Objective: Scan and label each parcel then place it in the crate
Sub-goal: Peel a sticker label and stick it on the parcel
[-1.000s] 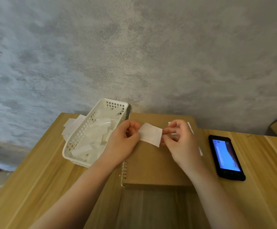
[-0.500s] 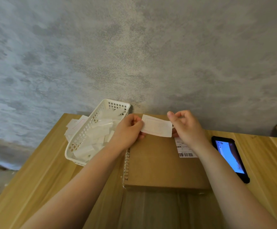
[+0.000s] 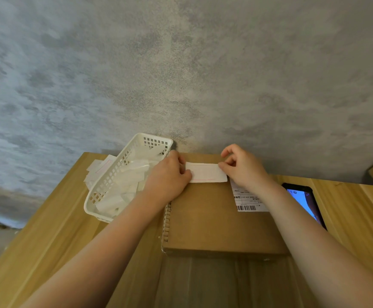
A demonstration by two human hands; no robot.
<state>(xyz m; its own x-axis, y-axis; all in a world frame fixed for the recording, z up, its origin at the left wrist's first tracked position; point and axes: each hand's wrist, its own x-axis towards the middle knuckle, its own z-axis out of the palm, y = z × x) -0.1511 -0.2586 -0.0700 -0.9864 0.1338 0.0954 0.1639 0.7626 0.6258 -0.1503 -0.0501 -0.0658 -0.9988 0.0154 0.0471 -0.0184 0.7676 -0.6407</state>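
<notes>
Bench: I see bare wood nearest me, in front of the parcel's near edge.
Parcel: a flat brown cardboard box lies on the bench between my forearms; I use it as my landmark.
Printed slip: already stuck on the parcel's right side, barcode at its near end.
Phone: lies right of the parcel, screen lit, partly behind my right forearm. I judge it to be the scanner; whether this parcel is scanned I cannot tell.
Basket: white and perforated, just left of the parcel, holding loose white papers; more papers lie on the bench beyond it.
Label: a white strip with a faint red border, held flat at the parcel's far edge.
Left hand: fingers curled, pinching the label's left end.
Right hand: thumb and fingertips pinching the label's right end.
Progress: I judge the labelling step under way. The strip looks laid down but not yet pressed smooth.
Left to do: smooth the label, then move the parcel to the crate, which I cannot pick out here.
</notes>
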